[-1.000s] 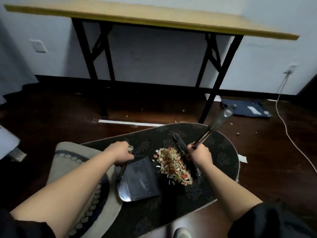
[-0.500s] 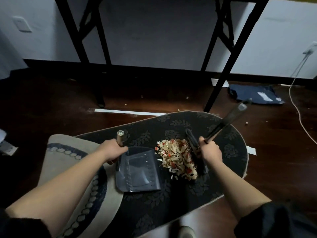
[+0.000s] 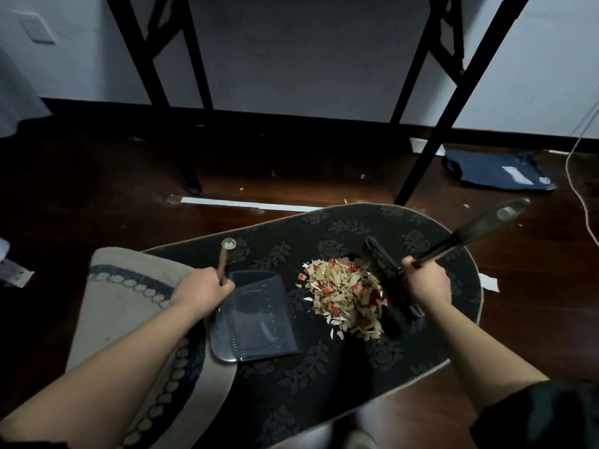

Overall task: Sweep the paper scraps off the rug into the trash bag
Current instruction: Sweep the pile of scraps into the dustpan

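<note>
- Left hand grip curled round dustpan handle.
- Right hand grip clenched round brush handle.
- Paper scraps, between both grips, judged light, loose, easily scattered.

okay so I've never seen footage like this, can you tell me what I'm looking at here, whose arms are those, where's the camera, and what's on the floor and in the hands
There is no machine here: those are a person's own two bare arms. The single camera is worn on the head, looking forward and down, so the arms reach in from the bottom edge.

On the wooden floor lies a dark oval rug with a leaf pattern, overlapping a pale rug on its left. A pile of tan, white and red paper scraps sits in the middle of the dark rug.

The left hand grips the handle of a grey dustpan, which rests flat on the rug just left of the pile. The right hand grips the handle of a dark broom, its head against the pile's right side. Black table legs stand behind.
</note>
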`<action>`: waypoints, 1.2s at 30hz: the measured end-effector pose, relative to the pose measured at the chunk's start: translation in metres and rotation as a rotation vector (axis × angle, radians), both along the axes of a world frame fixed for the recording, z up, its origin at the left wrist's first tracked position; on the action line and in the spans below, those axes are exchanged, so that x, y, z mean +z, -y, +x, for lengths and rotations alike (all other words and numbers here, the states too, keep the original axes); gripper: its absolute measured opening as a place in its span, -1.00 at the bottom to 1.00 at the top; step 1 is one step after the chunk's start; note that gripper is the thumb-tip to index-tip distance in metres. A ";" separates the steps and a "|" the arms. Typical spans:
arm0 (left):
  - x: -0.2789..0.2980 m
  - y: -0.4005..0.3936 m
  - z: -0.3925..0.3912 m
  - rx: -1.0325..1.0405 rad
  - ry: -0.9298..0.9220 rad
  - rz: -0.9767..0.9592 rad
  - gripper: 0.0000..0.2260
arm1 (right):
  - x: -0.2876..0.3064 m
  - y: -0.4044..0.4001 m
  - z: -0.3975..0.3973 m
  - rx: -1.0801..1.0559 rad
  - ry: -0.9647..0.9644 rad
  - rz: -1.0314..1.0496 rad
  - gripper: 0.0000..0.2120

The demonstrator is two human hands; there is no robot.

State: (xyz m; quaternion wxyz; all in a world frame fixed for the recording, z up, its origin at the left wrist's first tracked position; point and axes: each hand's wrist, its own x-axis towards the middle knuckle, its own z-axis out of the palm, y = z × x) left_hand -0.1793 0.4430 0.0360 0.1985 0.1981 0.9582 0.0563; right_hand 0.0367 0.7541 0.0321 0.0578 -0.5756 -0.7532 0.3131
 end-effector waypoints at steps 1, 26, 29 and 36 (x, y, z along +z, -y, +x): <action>-0.001 0.000 -0.002 0.024 0.010 0.003 -0.71 | -0.001 0.000 -0.001 -0.012 -0.005 -0.006 -0.63; -0.008 -0.012 -0.022 -0.067 0.059 0.067 -0.63 | -0.028 -0.012 0.007 -0.172 -0.032 -0.098 -0.69; -0.012 -0.020 -0.017 -0.055 0.079 0.095 -0.61 | -0.030 -0.015 0.006 -0.172 -0.031 -0.097 -0.67; -0.029 -0.037 -0.010 -0.028 0.062 0.112 -0.71 | -0.031 -0.029 -0.002 -0.129 0.005 -0.078 -0.72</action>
